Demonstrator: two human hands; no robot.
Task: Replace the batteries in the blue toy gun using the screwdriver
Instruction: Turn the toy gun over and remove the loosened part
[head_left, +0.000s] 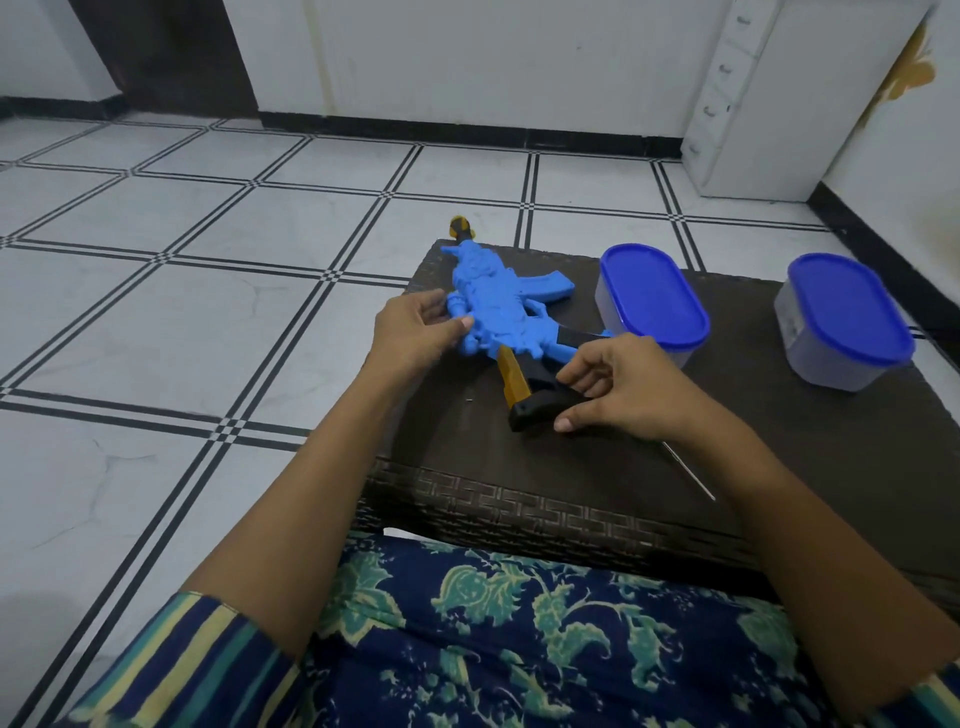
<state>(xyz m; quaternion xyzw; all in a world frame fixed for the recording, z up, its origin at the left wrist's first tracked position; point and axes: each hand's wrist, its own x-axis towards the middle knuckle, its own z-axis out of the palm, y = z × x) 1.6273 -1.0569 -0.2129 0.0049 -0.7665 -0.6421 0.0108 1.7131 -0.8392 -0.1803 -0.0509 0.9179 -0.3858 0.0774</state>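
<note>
On the dark worktop the blue toy gun lies flat, left grip curled on its body, right grip pinching the black stock; likely light, stiff hollow plastic, best steadied by the body.

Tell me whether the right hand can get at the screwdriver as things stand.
Probably yes: the screwdriver lies uncovered on the table just beneath the wrist of the right hand, which must first release the toy gun.

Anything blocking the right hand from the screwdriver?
Nothing visible. The screwdriver lies on the table close beside the right hand, which grips the black stock of the toy gun.
</note>
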